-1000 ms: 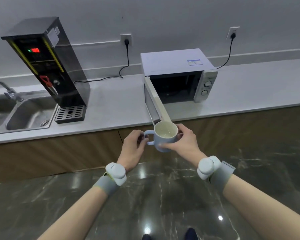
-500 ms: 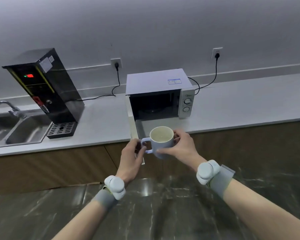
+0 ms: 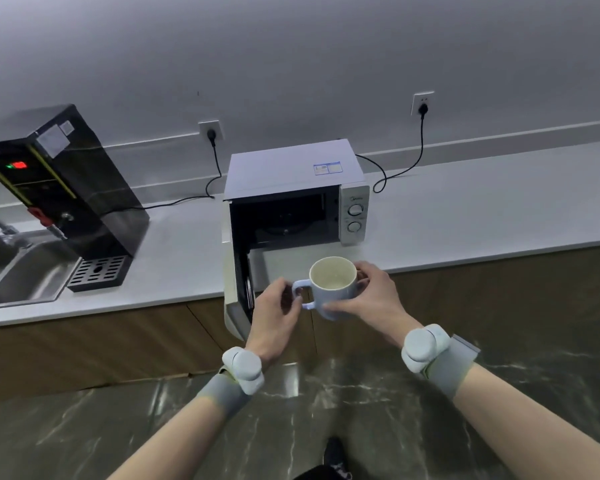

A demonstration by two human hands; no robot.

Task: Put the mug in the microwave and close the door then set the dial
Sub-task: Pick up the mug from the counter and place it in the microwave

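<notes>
- The microwave [image 3: 293, 195] stands on the worktop [image 3: 482, 216] just beyond both hands, its door [image 3: 234, 282] swung wide open to the left, edge reaching out past the worktop's front lip toward the left hand.
- The chamber is dark and looks empty from here; no mug inside yet, so I'd call the first step only under way.
- The mug [image 3: 333, 287] is up in the air between the two hands, upright, short of the worktop edge and in front of the open chamber. It looks empty, pale inside.
- Left hand [image 3: 274, 313]: fingers curled in on the mug's handle, pinching it, with the open door right beside its knuckles.
- Right hand [image 3: 368, 299]: partly closed, cupped round the far side of the mug's body, thumb across the front, fingertips wrapping behind.
- So both hands share the one mug; neither is free for the door.
- Left to do, as I judge it: carry the mug forward into the chamber, set it down, let go, swing the door shut, then turn a dial.
- Two dials [image 3: 355, 218] sit on the panel beyond the right hand, one above the other, both untouched; which one the task wants I cannot tell.
</notes>
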